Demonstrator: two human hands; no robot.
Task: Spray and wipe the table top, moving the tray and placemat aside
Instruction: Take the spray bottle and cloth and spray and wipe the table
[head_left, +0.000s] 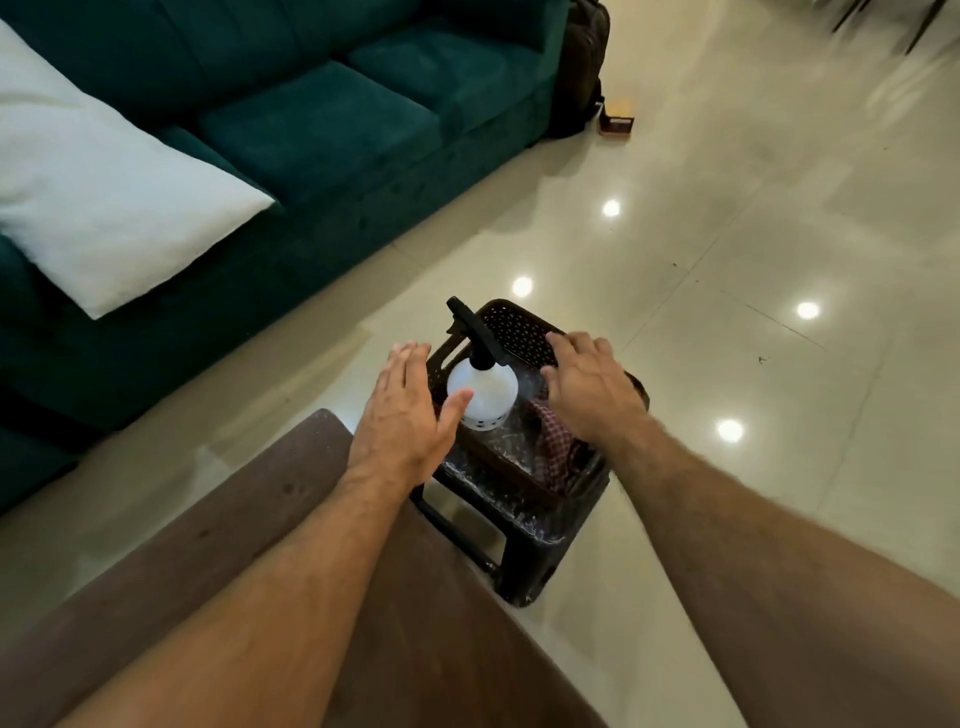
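Both hands reached forward over a dark plastic stool (524, 525) beyond the end of the brown wooden surface (270, 545), seen from the head camera. The left hand (402, 410) was spread flat with fingers straight, its thumb lying against the white body of the spray bottle (482, 392) without closing round it; the right hand (589, 392) hovered relaxed, fingers loosely extended, over the far rim of a dark perforated basket (519, 332) and grasped nothing. The bottle stood in that basket on the stool, its long axis roughly upright and leaning slightly away from the camera, the black trigger head (470, 325) at the top pointing up and to the left, toward the teal sofa (311, 119). A checked red cloth (553, 441) lay bunched in the basket just beside the bottle, under the right wrist. The step appeared to be fetching the cleaning supplies, with neither spraying nor wiping evidently begun; neither a tray nor a placemat was visible. The next move likely called for the left hand to curl round the bottle's neck below the trigger and lift it clear of the basket wall, while the right took the cloth. A white cushion (104, 202) rested on the sofa, and ceiling lights gleamed on the tiled floor (727, 260).
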